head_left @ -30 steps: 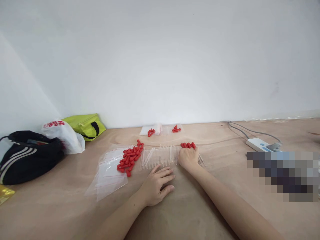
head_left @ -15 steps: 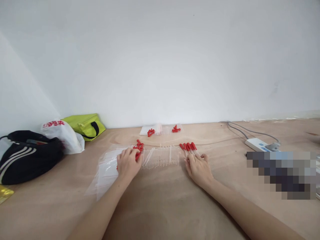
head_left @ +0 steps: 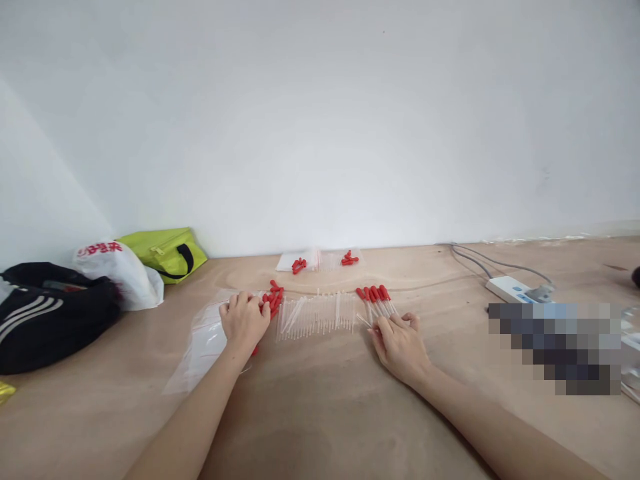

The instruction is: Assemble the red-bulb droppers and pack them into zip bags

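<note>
A row of clear thin tubes (head_left: 317,315) lies on the wooden table between my two hands. My left hand (head_left: 245,320) is over the clear plastic bags (head_left: 200,347), beside a pile of red bulbs (head_left: 274,298); its fingers are bent and their tips are partly hidden. On the other side, my right hand (head_left: 399,341) is closed on a thin clear tube (head_left: 364,321) that sticks out to the left of its fingertips. Just above that hand lie several tubes with red bulbs (head_left: 375,293) on their ends.
Small bags (head_left: 290,260) with red bulbs lie near the wall. At the left are a black bag (head_left: 55,327), a white plastic bag (head_left: 120,273) and a green bag (head_left: 170,250). A power strip (head_left: 510,289) and a blurred-out object (head_left: 560,347) are at the right.
My left hand has moved slightly left, off the red bulbs and further over the bags. A tube now shows more clearly at my right fingertips. The view has shifted a little.
</note>
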A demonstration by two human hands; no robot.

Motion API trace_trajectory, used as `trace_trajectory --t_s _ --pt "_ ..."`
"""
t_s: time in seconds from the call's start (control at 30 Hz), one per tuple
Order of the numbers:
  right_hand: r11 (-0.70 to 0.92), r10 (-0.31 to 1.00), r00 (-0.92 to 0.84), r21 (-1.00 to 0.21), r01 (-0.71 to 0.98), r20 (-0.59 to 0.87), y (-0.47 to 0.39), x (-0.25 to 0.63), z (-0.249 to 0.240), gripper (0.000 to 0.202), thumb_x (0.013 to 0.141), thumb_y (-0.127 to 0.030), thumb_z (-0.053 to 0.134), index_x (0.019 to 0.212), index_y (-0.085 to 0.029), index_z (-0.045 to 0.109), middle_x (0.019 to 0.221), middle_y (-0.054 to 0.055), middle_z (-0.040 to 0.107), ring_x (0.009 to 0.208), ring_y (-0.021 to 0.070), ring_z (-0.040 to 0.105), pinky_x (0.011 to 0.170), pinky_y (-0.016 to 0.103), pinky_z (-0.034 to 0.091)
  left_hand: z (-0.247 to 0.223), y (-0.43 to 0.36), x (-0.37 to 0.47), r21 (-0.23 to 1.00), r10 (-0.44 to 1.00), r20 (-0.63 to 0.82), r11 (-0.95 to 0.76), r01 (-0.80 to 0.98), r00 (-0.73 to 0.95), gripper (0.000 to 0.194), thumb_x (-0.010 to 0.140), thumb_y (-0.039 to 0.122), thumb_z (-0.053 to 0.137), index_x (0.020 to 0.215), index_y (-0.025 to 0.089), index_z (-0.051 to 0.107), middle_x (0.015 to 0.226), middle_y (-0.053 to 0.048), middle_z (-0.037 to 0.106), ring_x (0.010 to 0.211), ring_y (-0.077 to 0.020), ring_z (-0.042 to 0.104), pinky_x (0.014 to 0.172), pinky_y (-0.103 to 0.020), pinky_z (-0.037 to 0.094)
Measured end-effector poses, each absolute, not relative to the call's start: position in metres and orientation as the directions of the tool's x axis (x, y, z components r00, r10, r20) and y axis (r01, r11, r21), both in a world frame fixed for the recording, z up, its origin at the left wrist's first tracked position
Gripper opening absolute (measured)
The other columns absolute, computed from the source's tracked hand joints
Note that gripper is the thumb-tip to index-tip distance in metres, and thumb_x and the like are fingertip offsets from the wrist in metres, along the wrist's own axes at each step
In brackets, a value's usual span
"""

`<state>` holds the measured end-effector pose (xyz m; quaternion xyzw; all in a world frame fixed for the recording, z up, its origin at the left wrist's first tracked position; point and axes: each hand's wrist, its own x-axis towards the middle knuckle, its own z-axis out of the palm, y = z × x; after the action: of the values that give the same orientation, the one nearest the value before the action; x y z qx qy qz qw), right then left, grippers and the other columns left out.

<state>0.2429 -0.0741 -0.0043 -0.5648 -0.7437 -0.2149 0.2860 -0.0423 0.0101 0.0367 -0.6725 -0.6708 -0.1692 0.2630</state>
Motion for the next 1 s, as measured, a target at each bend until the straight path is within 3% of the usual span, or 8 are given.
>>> trace_trajectory --t_s 0.2,0.33,0.4,0.47,0.63,0.83,1.0 --pt "0.283 0.714 -0.200 -0.016 0.959 0.671 -0.073 0.243 -0.006 0.030 0.089 -0.027 0.029 0.069 -0.019 0.051 0.061 0.004 0.058 0.062 0.0164 0.051 0.076 0.034 0.024 0.050 0.003 -0.038 -0.096 0.700 0.707 -0.050 0.994 0.103 0.021 0.073 0.025 0.048 0.066 0.015 0.064 0.079 -0.010 0.062 0.081 -0.0281 0.052 0.070 -0.038 0.033" --pt "0.307 0.716 -0.205 -0.037 0.951 0.667 -0.072 0.243 -0.007 0.031 0.089 -0.026 0.027 0.070 -0.018 0.050 0.063 0.004 0.058 0.062 0.0157 0.052 0.078 0.033 0.025 0.055 -0.017 -0.013 0.039 0.599 0.765 -0.408 0.912 0.236 0.017 0.076 0.023 0.047 0.068 0.016 0.060 0.076 -0.007 0.060 0.076 -0.0219 0.054 0.072 -0.034 0.038" --pt "0.324 0.726 -0.212 -0.053 0.945 0.654 -0.072 0.244 -0.007 0.031 0.089 -0.024 0.026 0.070 -0.018 0.050 0.064 0.003 0.058 0.062 0.0150 0.052 0.080 0.033 0.024 0.050 -0.031 0.001 0.126 0.604 0.710 -0.615 0.778 0.362 0.015 0.078 0.021 0.044 0.071 0.017 0.057 0.074 -0.005 0.059 0.076 -0.0185 0.054 0.072 -0.030 0.041" --pt "0.335 0.738 -0.218 -0.067 0.940 0.638 -0.072 0.245 -0.007 0.030 0.089 -0.023 0.026 0.071 -0.018 0.050 0.065 0.003 0.058 0.061 0.0145 0.053 0.081 0.033 0.024 0.042 -0.043 0.011 0.199 0.626 0.619 -0.709 0.676 0.475 0.012 0.078 0.019 0.045 0.072 0.018 0.055 0.075 -0.004 0.059 0.075 -0.0171 0.054 0.070 -0.029 0.042" --pt "0.350 0.752 -0.227 -0.084 0.933 0.618 -0.071 0.249 -0.009 0.030 0.089 -0.022 0.026 0.070 -0.019 0.050 0.064 0.002 0.057 0.060 0.0139 0.052 0.079 0.032 0.025 0.034 -0.060 0.019 0.343 0.707 0.409 -0.705 0.621 0.577 0.008 0.071 0.014 0.047 0.071 0.019 0.054 0.072 -0.002 0.057 0.068 -0.0163 0.055 0.062 -0.028 0.045" --pt "0.451 0.741 -0.279 -0.146 0.880 0.610 -0.069 0.244 -0.007 0.024 0.088 -0.021 0.028 0.075 -0.018 0.049 0.073 0.003 0.060 0.070 0.0153 0.052 0.076 0.032 0.024 0.034 -0.064 0.027 0.383 0.697 0.357 -0.716 0.583 0.622 0.023 0.073 0.021 0.055 0.096 0.020 0.058 0.093 -0.005 0.057 0.082 -0.0184 0.057 0.074 -0.030 0.046" --pt "0.401 0.764 -0.287 -0.078 0.913 0.578 -0.067 0.242 -0.007 0.021 0.087 -0.021 0.031 0.077 -0.018 0.050 0.067 0.005 0.060 0.073 0.0189 0.050 0.074 0.034 0.023 0.023 -0.061 0.031 0.376 0.650 0.353 -0.757 0.534 0.673 0.017 0.080 0.021 0.049 0.090 0.018 0.062 0.084 -0.005 0.054 0.078 -0.0169 0.055 0.071 -0.029 0.046"
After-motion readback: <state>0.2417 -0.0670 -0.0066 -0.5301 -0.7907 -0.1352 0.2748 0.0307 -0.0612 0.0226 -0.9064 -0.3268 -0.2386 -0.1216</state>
